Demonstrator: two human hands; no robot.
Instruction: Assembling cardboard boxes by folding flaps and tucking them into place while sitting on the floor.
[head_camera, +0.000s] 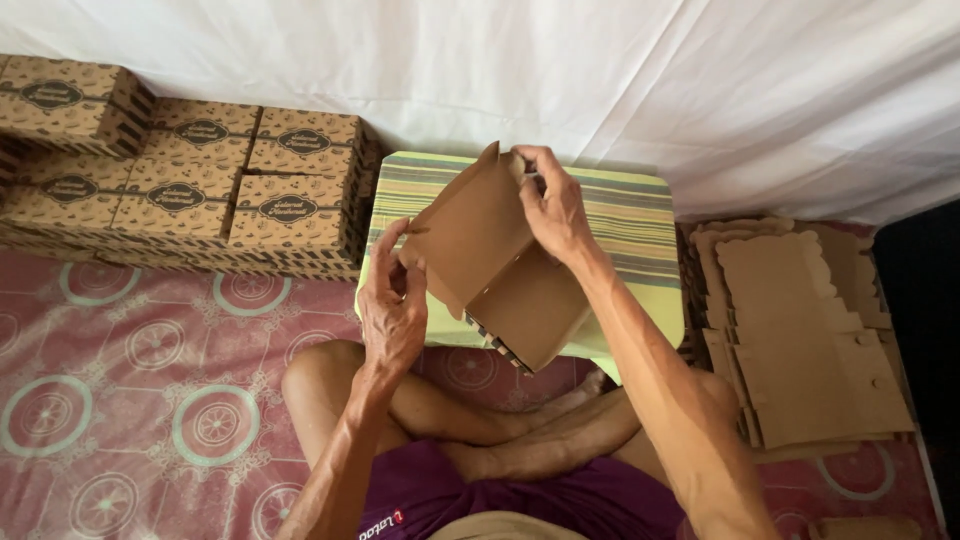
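Stacks of folded brown boxes (190, 190) with dark oval labels are seen at far left, piled in rows against a white cloth backdrop (700, 90). A pink floor mat (130, 400) patterned with circles is spread beneath them and runs under the seated person's crossed legs (480, 420).

Left hand (392, 305) is raised in front of the low striped stool (630, 215); its fingers are curled and its fingertips are closed on the lower left edge of a partly folded cardboard box (500, 265). The box is held in the air above the stool and knees, tilted, with one flap raised at upper left and an open tray section angled down to the right. A patterned printed edge is visible along its lower rim.

Right hand (553, 205) is placed at the top of the box, thumb and fingers pinched on the upper edge of the raised flap. Neither hand is spread flat.

A pile of flat, unfolded cardboard blanks (800, 330) with scalloped edges is noted at far right, lying on the mat just beside the stool.
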